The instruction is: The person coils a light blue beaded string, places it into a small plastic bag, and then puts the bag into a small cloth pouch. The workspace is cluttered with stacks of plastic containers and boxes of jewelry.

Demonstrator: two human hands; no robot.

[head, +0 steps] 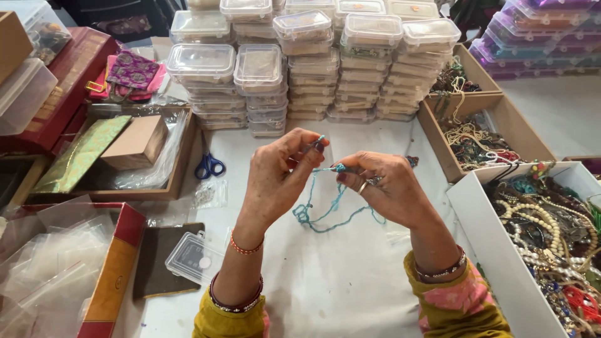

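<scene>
My left hand (280,178) is raised over the white table (338,275), its thumb and fingers pinched on one end of a thin teal cord (325,213). My right hand (383,188), with a ring on one finger, pinches the same cord a little to the right at a small teal bead or knot. Between and below the two hands the cord hangs in loose loops above the cloth. Both wrists wear bangles and both sleeves are yellow with pink.
Stacks of clear lidded plastic boxes (300,69) fill the back. Blue-handled scissors (208,166) lie to the left beside a wooden tray (181,169). A white box (501,250) and a wooden tray (438,144) of beaded jewellery stand at the right. A small clear case (194,258) lies near my left forearm.
</scene>
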